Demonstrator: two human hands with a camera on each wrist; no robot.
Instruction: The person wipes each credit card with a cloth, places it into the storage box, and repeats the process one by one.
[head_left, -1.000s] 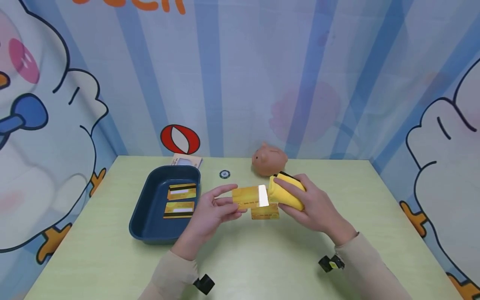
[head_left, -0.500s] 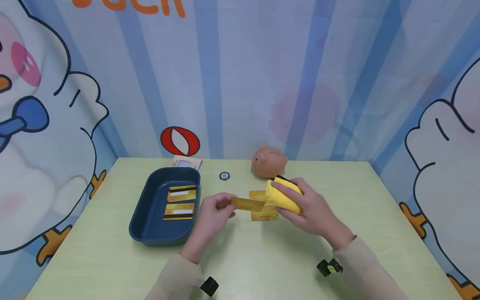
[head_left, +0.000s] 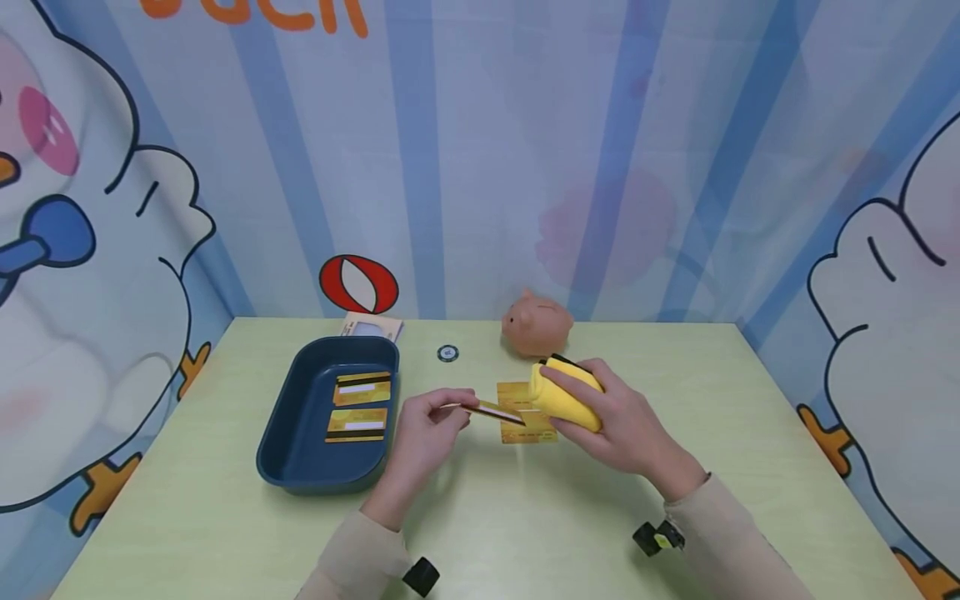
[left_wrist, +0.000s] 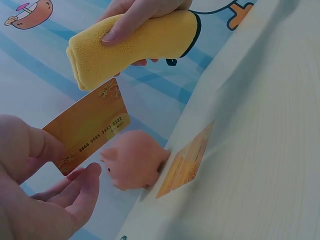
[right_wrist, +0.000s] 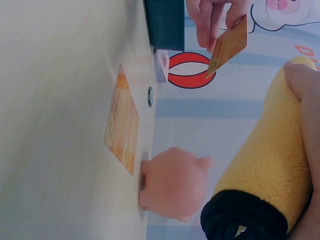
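Observation:
My left hand point(head_left: 423, 454) pinches a golden bank card point(head_left: 501, 412) at one end, between thumb and fingers. In the head view the card is tilted almost edge-on; its face with embossed numbers shows in the left wrist view. A folded yellow cloth point(head_left: 562, 396) with a black edge is gripped in my right hand point(head_left: 641, 429), just right of the card and apart from it. Below both hands, two more golden bank cards point(head_left: 531, 432) lie on the table one behind the other, partly hidden by the cloth and the held card.
At the left stands a dark blue tray point(head_left: 288, 454) holding two bank cards point(head_left: 357, 425), stripe side up. A pink piggy bank point(head_left: 537, 325) sits behind the cloth. Farther back are a round chip point(head_left: 447, 353) and a flat pale item point(head_left: 378, 323) behind the tray.
The left hand has turned its card from face-up to nearly edge-on and drawn it slightly away from the cloth. The right hand with the cloth has shifted slightly left and down.

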